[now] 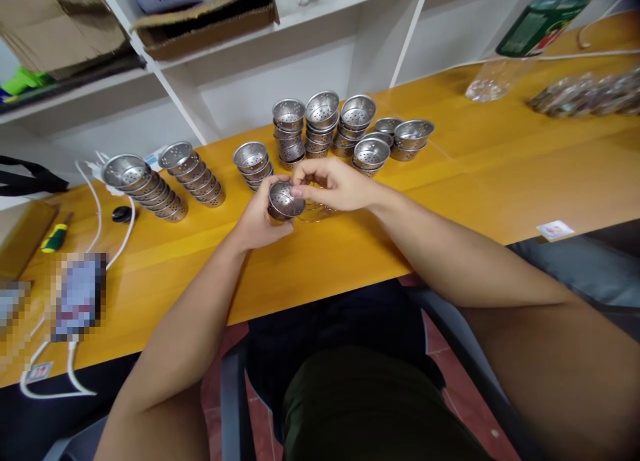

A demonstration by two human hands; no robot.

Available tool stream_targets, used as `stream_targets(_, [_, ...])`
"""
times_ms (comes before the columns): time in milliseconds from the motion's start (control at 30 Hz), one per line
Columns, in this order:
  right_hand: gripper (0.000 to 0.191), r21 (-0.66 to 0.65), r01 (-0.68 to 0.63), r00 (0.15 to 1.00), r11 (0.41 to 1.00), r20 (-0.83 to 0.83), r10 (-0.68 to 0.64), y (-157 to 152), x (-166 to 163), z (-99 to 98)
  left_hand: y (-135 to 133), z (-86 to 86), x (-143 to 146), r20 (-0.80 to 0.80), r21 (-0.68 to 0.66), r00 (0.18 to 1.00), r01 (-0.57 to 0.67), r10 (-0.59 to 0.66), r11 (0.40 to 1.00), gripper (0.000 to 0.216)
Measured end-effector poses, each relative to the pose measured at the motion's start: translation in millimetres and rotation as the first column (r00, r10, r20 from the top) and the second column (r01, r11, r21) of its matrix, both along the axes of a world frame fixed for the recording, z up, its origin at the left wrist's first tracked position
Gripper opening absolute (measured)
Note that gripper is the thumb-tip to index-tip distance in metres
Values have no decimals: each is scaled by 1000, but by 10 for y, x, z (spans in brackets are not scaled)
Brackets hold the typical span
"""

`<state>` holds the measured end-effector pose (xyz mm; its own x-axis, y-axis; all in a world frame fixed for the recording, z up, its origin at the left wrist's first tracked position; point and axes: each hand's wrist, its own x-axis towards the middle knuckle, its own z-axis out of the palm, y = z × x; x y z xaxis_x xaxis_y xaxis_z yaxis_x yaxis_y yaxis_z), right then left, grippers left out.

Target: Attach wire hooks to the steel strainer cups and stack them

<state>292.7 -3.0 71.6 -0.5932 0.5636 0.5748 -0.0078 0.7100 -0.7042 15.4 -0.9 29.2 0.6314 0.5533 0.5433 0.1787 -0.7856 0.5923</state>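
Chair and lap: a person in dark clothing (360,407) sat in a grey-armed chair (234,394), pulled up to a long, yellow-brown wooden table (280,287)
Left hand: the person's left hand (255,217) grasped a round, silvery, perforated metal cup (284,204), fingers and thumb curled about its side; the cup was held tilted above the table, its open mouth turned toward the wearer
Right hand: the person's right hand (343,184) met the cup at its rim, thumb and forefinger drawn together; whether they pinched the rim or something finer, one could not tell
Wire: thin, silvery metal wire loops (311,219) showed on the table just below the right hand, partly hidden by it
Table's left end: a pixelated, blue-grey rectangular object (77,297) lay beside white cables (99,207); a green-and-yellow-handled screwdriver (55,238) rested farther back
Stacks: nested, perforated silvery metal cups stood beyond the hands; two leaning stacks (193,174) at left, a shorter stack (251,161) near the left hand, three taller stacks (320,124) behind the hands, low groups (411,137) to their right
Far right: a clear plastic bottle with a green label (493,81) stood near a clear-wrapped bundle (590,94)
Backdrop: white shelving (280,64) rose behind, bearing an open brown cardboard box (210,27)
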Motion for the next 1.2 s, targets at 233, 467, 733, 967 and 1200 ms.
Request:
stream_targets(233, [51, 68, 254, 961, 965, 99, -260, 122, 277, 31, 23, 72, -128, 65, 193, 981, -194, 185, 962, 98])
stream_targets(467, [23, 194, 413, 629, 890, 646, -432, 307, 398, -128, 430, 138, -345, 397, 164, 813, -520, 427, 838, 126])
stream_targets(733, [41, 211, 445, 862, 870, 162, -481, 250, 126, -215, 959, -50, -336, 446, -61, 752, -515, 485, 855, 106])
stream_targets(967, [73, 164, 367, 922, 916, 62, -381, 459, -380, -14, 979, -119, -276, 395, -104, 813, -422, 427, 900, 110])
stream_targets(1200, [78, 43, 409, 912, 911, -1, -410, 866, -674, -59, 896, -69, -264, 407, -147, 815, -387, 412, 910, 94])
